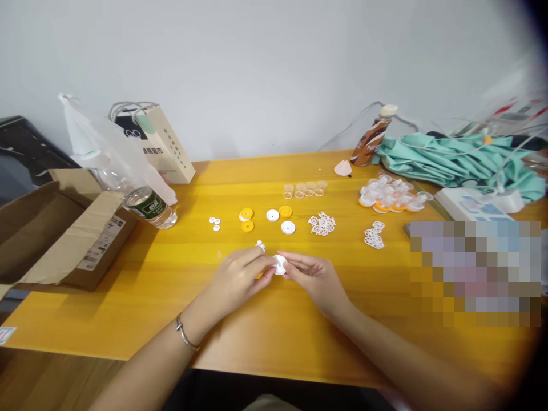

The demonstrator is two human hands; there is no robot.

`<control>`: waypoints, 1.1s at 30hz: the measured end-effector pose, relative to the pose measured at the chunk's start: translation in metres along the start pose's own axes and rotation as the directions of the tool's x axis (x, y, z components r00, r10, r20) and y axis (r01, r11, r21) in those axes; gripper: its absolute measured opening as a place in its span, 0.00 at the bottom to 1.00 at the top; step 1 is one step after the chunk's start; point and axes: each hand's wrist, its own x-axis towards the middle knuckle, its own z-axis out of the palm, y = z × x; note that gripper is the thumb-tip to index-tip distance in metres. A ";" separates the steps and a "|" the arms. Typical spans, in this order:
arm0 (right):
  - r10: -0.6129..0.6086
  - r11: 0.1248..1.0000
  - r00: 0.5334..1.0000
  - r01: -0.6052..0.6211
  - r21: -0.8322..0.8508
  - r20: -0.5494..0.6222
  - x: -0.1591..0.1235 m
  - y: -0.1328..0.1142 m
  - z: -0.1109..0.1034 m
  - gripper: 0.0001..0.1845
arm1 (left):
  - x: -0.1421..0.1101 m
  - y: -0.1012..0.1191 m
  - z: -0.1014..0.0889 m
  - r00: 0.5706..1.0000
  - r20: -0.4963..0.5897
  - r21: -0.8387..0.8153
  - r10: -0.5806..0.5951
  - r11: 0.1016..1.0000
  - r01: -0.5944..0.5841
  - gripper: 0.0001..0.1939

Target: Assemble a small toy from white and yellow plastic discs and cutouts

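Observation:
Between my two hands, over the front half of the table, is a small white plastic piece (279, 265). My left hand (244, 273) pinches its left side, and my right hand (314, 279) grips its right side with thumb and fingers. Fingers cover part of the piece, so its full shape is hidden. Just past my left fingers lies another little white part (260, 244). Farther back sit yellow discs (247, 226) and white discs (288, 228), each with a centre hole. A pile of white lattice pieces (322, 224) lies to their right, and small white round parts (215, 222) to their left.
Clear plastic cups (305, 189) stand in a row behind the discs. At right are a cluster of orange-and-clear assemblies (391, 194), more lattice pieces (374, 235), a brown bottle (372, 137) and green cloth (462, 160). A cardboard box (64, 240) and tilted water bottle (150, 207) occupy the left.

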 end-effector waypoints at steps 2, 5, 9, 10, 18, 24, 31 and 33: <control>0.027 1.000 0.999 -0.026 0.010 -0.023 0.000 -0.002 0.000 0.15 | 0.000 -0.002 -0.001 1.000 0.006 -0.007 0.028 1.000 -0.028 0.09; 0.060 0.997 0.997 -0.058 0.041 -0.038 0.000 -0.004 0.000 0.15 | 0.000 -0.002 -0.004 0.997 0.024 0.047 0.078 0.996 -0.079 0.10; 0.087 0.991 0.996 -0.084 0.105 -0.027 0.002 -0.002 -0.001 0.16 | 0.001 0.002 -0.007 0.987 0.084 0.211 0.139 0.965 -0.154 0.10; 0.096 0.988 0.995 -0.092 0.123 -0.028 0.002 -0.001 -0.001 0.16 | 0.002 0.004 -0.008 0.983 0.106 0.242 0.150 0.955 -0.172 0.10; 0.067 0.987 0.997 -0.072 0.147 0.039 0.004 -0.002 -0.004 0.17 | 0.001 0.000 -0.011 0.991 0.106 0.112 0.084 0.989 -0.096 0.12; 0.040 0.995 0.999 -0.043 0.092 0.031 0.004 -0.003 -0.002 0.17 | -0.001 -0.002 -0.010 0.994 0.086 0.036 0.072 0.997 -0.075 0.14; 0.055 0.998 0.998 -0.055 0.004 -0.007 0.004 -0.009 -0.005 0.19 | 0.005 -0.001 -0.021 0.942 0.061 -0.778 -0.330 0.575 0.252 0.18; 0.050 0.999 0.999 -0.050 -0.001 -0.002 0.002 -0.011 -0.005 0.20 | 0.008 -0.003 -0.020 0.895 0.139 -0.938 -0.423 0.235 0.256 0.16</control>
